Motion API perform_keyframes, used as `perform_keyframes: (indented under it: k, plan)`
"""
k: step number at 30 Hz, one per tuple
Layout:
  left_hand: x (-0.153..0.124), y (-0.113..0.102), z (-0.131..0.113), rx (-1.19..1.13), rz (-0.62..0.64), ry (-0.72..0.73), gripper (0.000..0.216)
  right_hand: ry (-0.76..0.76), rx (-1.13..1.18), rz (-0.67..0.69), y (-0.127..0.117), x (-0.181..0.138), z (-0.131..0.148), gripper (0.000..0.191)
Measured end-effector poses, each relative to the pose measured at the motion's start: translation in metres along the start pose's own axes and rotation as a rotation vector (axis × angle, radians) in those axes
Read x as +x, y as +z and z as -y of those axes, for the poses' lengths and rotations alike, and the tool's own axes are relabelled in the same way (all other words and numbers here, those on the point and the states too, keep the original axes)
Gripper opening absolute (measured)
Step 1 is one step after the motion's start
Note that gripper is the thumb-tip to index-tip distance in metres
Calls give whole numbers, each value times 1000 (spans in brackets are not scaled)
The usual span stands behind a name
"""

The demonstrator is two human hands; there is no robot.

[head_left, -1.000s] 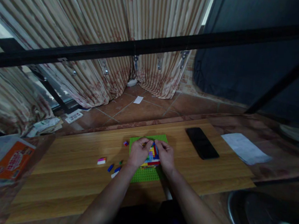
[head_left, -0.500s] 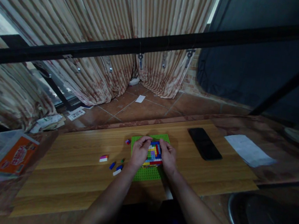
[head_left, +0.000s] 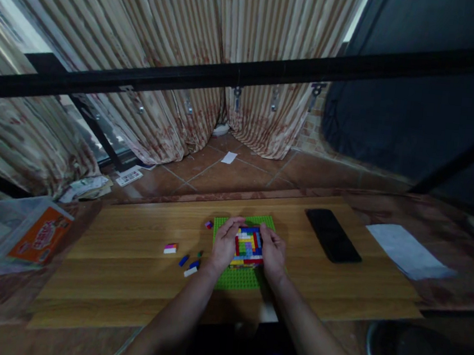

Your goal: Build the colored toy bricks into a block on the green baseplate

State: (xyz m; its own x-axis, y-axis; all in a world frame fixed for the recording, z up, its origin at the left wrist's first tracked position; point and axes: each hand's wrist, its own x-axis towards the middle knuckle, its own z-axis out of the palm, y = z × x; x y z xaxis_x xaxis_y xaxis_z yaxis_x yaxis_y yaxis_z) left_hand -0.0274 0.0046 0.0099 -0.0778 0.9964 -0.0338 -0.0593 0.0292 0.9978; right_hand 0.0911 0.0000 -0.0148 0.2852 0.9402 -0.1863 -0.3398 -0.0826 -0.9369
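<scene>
Left hand [head_left: 224, 247] and right hand [head_left: 273, 253] grip a rectangular multicoloured plastic-brick block [head_left: 249, 246] at nine and three o'clock on a studded green baseplate [head_left: 238, 280].

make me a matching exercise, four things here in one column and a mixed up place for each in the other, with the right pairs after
1. black phone
2. green baseplate
3. brick build
4. clear plastic box

A. directly under the brick build
B. beyond the left end of the wooden table
C. between the left hand and the right hand
D. on the table, right of both hands

Pairs: 1-D, 2-A, 3-C, 4-B
</scene>
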Motion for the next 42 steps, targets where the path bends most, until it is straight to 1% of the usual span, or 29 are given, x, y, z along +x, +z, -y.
perform_keyframes:
  k: [3,5,8,9,11,13,14,16,18,21,23,25,32,36,42]
  plan:
    - [0,2,2,-35,34,3,27,-9,-33,-2,-2,0,-1,44]
    - [-1,2,4,-9,43,14,26,-10,-53,-4,-3,0,0,44]
    - [-4,-7,3,66,-2,58,25,9,-72,6,-6,-3,3,44]
    - [-6,-14,1,84,-29,73,25,9,-81,6,-7,-4,4,44]
    - [-14,-34,-4,103,-86,94,26,4,-103,7,-9,-5,4,45]
    - [-26,-60,-9,142,-142,110,26,-2,-116,11,-11,-6,4,45]
    - [-34,-74,-12,196,-172,125,24,-2,-119,10,-12,-6,3,46]
    - [-52,-100,-13,320,-233,103,21,-10,-131,1,-13,-7,2,47]
    - [-72,-120,-10,429,-237,93,18,-22,-148,-4,-13,-7,2,48]
    - [-99,-136,-1,580,-221,150,15,-22,-164,2,-13,-7,2,48]
    - [-110,-139,4,694,-189,177,13,-19,-169,8,-14,-7,2,48]
    - [-116,-137,8,805,-159,188,12,-24,-170,18,-14,-8,2,48]
    - [-110,-126,11,1068,-141,199,12,-55,-139,16,-13,-9,2,46]
    - [-109,-123,10,1098,-151,195,12,-54,-145,32,-14,-7,0,45]
    - [-104,-116,4,988,-154,156,7,-66,-132,32,-11,-8,4,45]
